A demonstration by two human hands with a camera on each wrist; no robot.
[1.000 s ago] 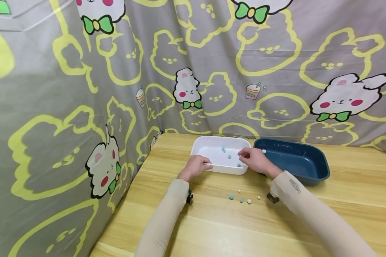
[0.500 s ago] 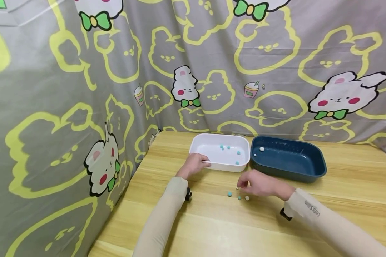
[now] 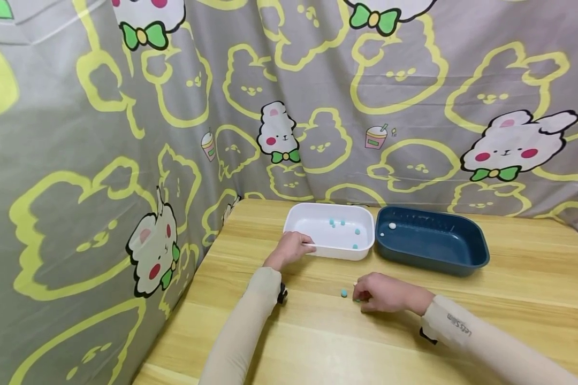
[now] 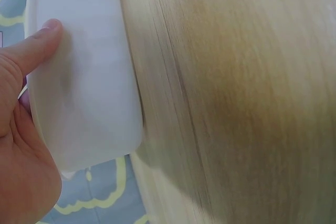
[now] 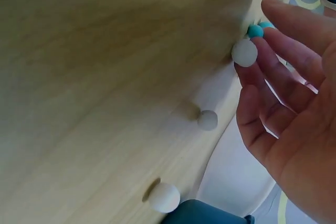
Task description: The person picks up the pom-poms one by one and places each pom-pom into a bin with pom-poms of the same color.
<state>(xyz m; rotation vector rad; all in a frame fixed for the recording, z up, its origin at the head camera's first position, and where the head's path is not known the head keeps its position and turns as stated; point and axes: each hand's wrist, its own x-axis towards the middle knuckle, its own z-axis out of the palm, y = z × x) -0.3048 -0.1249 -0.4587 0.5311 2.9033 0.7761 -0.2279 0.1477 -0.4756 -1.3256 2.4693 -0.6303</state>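
Note:
In the head view my left hand (image 3: 291,248) grips the near rim of the white tray (image 3: 337,254). Its thumb lies along the outer wall in the left wrist view. Several small teal balls (image 3: 357,231) are inside that tray. My right hand (image 3: 385,293) is low over the table, among loose balls. The right wrist view has a white ball (image 5: 244,52) and a teal ball (image 5: 255,31) close to its fingers, with a gap between thumb and fingertips. Another teal ball (image 3: 344,293) lies left of this hand.
A dark blue tray (image 3: 433,262) holding two white balls (image 3: 392,226) stands right of the white one. Two more white balls (image 5: 207,120) lie on the wooden table (image 3: 318,342) in the right wrist view. A patterned curtain (image 3: 318,80) hangs behind and at left.
My right hand has left the white tray's right end and come down toward me to the loose balls. One more teal ball shows in the tray. My left hand keeps its grip.

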